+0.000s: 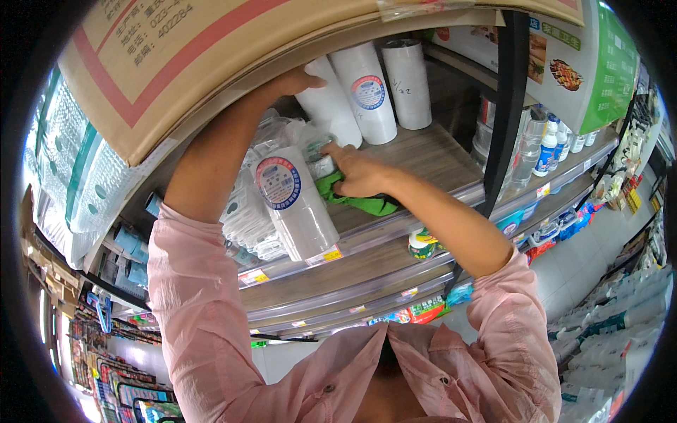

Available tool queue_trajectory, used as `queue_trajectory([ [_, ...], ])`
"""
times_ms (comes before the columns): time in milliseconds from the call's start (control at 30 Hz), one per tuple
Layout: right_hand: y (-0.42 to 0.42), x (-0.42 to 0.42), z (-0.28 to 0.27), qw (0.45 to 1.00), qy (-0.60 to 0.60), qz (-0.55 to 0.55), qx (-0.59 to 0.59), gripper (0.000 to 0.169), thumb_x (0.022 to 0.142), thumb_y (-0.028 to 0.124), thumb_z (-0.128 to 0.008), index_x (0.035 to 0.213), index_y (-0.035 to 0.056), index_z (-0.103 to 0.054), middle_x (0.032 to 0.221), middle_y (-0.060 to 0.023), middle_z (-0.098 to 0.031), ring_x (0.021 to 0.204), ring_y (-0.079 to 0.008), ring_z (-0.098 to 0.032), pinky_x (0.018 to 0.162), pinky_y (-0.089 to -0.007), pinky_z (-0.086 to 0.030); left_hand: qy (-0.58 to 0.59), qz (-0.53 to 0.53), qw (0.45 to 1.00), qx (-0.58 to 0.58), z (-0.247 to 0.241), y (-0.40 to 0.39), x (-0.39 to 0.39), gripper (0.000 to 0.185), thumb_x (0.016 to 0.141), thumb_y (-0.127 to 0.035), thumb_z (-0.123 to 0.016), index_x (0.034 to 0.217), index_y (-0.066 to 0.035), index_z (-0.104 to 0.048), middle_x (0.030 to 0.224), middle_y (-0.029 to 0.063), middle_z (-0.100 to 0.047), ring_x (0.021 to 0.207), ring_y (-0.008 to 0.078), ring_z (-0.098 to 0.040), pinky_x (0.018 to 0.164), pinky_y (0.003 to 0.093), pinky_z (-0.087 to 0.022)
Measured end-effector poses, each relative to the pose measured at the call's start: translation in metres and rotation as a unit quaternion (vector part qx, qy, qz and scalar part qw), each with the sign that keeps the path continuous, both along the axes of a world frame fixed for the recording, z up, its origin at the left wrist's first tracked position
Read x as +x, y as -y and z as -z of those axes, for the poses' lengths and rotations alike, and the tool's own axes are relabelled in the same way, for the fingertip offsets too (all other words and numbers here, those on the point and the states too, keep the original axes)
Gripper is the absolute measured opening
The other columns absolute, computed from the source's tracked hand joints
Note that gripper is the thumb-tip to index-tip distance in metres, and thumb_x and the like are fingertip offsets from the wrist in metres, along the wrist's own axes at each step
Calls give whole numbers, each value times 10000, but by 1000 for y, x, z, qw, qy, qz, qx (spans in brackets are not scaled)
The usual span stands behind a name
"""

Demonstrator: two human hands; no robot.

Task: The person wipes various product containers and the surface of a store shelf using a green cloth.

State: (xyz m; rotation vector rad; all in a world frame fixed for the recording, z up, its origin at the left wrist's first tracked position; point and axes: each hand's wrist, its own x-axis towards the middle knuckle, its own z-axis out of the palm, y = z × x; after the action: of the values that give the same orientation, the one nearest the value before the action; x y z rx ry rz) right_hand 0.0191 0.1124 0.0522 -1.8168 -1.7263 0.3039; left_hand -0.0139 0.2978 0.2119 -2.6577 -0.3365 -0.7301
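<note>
High on the shelf, my left hand [299, 80] is at the top of a leaning white wrapped cylinder [330, 108]. Its thumb lies across the near side and its other fingers are mostly hidden. My right hand [365, 170] has a bunched green cloth [365, 203] under its curled fingers, with the index finger stretched against a small clear-wrapped item [321, 165]. A white cylinder with a round label [370, 95] and a ribbed white stack [406, 84] stand to the right. At the shelf's front edge, another labelled white cylinder [299, 203] leans beside clear plastic-wrapped packs [246, 211].
A large cardboard box [211, 58] overhangs the shelf [423, 158]. A black metal upright [508, 106] rises on the right, with bottles [547, 143] beyond. Lower shelf boards [312, 296] carry price tags. Bubble-textured packs [90, 174] stand at left.
</note>
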Motion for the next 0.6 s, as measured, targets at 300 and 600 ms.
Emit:
queue_trajectory([
  [300, -5, -14, 5, 999, -30, 10, 13, 816, 762, 179, -659, 1434, 28, -221, 1256, -368, -429, 1194, -462, -459, 989, -448, -420, 7, -42, 995, 87, 1, 4, 1, 720, 760, -472, -713, 1335, -95, -499, 1357, 157, -507, 1252, 317, -472, 1034, 396, -370],
  [600, 53, 49, 6, 996, 6, 38, 79, 708, 771, 114, -635, 1394, 22, -312, 1312, -280, -459, 1226, -405, -460, 1041, -430, -375, 52, -28, 988, -146, -5, -15, -36, 728, 767, -484, -704, 1345, -97, -490, 1363, 163, -500, 1271, 316, -455, 1042, 392, -356],
])
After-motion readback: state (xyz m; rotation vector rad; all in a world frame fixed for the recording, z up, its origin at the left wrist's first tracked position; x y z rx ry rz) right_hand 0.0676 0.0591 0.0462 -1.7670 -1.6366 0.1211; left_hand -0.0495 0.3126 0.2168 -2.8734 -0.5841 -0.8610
